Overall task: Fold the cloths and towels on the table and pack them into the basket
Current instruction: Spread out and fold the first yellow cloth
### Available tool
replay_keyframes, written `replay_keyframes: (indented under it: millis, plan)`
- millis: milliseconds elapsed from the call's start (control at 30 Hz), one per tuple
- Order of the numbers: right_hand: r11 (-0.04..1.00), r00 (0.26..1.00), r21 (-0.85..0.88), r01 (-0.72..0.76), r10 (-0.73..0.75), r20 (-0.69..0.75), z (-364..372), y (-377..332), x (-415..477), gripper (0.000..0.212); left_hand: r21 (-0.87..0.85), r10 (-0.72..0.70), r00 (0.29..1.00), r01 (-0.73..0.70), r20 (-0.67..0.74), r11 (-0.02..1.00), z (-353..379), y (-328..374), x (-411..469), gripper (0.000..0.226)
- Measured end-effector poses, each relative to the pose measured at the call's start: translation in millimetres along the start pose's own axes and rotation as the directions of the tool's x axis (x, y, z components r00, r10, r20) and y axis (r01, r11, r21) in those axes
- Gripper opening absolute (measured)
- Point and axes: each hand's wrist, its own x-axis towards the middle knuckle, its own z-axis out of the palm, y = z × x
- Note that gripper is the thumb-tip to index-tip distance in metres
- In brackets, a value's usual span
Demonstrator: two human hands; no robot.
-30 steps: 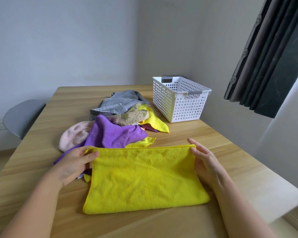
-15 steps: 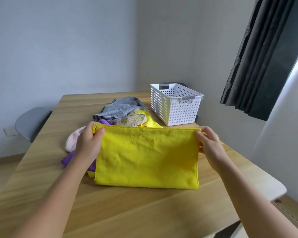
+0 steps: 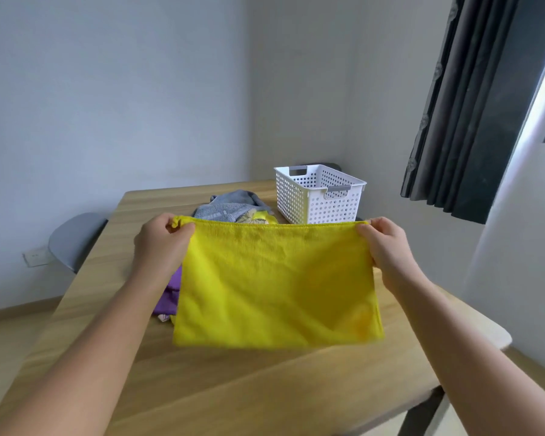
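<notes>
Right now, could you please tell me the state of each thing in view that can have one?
Yellow cloth: held up, hanging flat from its top corners.
Left hand: pinching the cloth's top left corner.
Right hand: pinching the top right corner.
Basket: upright, no cloth visible inside.
Grey towel: crumpled on the table, unfolded.
Purple cloth: crumpled, partly hidden.
Curtain: gathered to one side.

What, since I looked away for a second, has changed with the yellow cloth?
The left hand and right hand gripped the yellow cloth by its top corners and lifted it from lying flat on the table; it now hangs stretched between them. The pile of cloths and the white basket stayed put.
</notes>
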Motion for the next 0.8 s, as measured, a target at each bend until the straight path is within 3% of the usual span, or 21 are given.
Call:
replay_keyframes:
  millis: [100,200,367,600,733,800]
  plan:
    - [0.998,0.999,0.059,0.019,-0.016,-0.039,10,-8,-10,0.006,-0.077,-0.051,0.999,0.052,0.003,0.996,13,19,-11,0.019]
    - [0.993,0.995,0.104,0.062,-0.070,0.070,26,-20,-29,0.007,-0.178,-0.035,0.988,0.062,0.150,0.982,35,37,-30,0.016]
    - [0.987,0.969,-0.022,0.160,-0.152,0.196,43,-25,-48,0.007,-0.255,-0.055,0.956,0.132,0.289,0.958,53,42,-50,0.022]
    - [0.991,0.980,-0.065,0.115,-0.102,0.173,25,-13,-34,0.011,-0.226,-0.151,0.962,0.204,0.229,0.953,31,15,-35,0.016]
    - [0.999,0.996,0.049,-0.019,0.014,0.084,10,2,-20,0.008,-0.240,-0.242,0.954,0.280,0.177,0.929,16,-7,-25,0.016]
    - [0.995,0.995,0.081,-0.066,0.059,0.083,5,8,-15,0.010,-0.245,-0.211,0.967,0.241,0.141,0.939,10,-14,-23,0.022]
